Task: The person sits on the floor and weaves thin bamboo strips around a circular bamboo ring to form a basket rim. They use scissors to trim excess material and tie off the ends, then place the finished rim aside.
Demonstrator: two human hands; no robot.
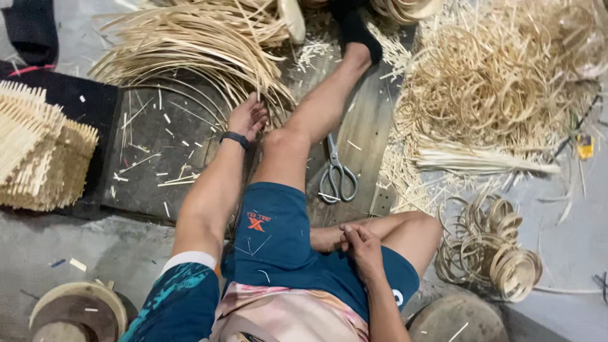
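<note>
Strips [209, 44] of pale split bamboo lie in a loose, fanned bundle at the far left of the floor, ahead of my outstretched leg, and my left hand [247, 117] reaches straight out into their near ends. Their long axis is not straight: each strip bows in an arc, running from the far left, over the top of the pile, and curving down to the right to end just by my knee, so the free tips point toward me and slightly right. From where I sit the bundle is far and left of both hands; the left hand is plainly the nearer one, its fingers spread narrowly among the strip ends and touching them, though I cannot tell whether any single strip is pinched. My right hand [361, 244] is well apart from the bundle, near me on my folded right leg, fingers curled loosely; whether they hold anything is hidden. Scissors [337, 174] lie on the dark board [152, 171] just right of my straight leg, between the two hands, handles toward me. Coiled hoops [491, 250] sit near right, and a woven stack [38, 152] lies at the left edge.
</note>
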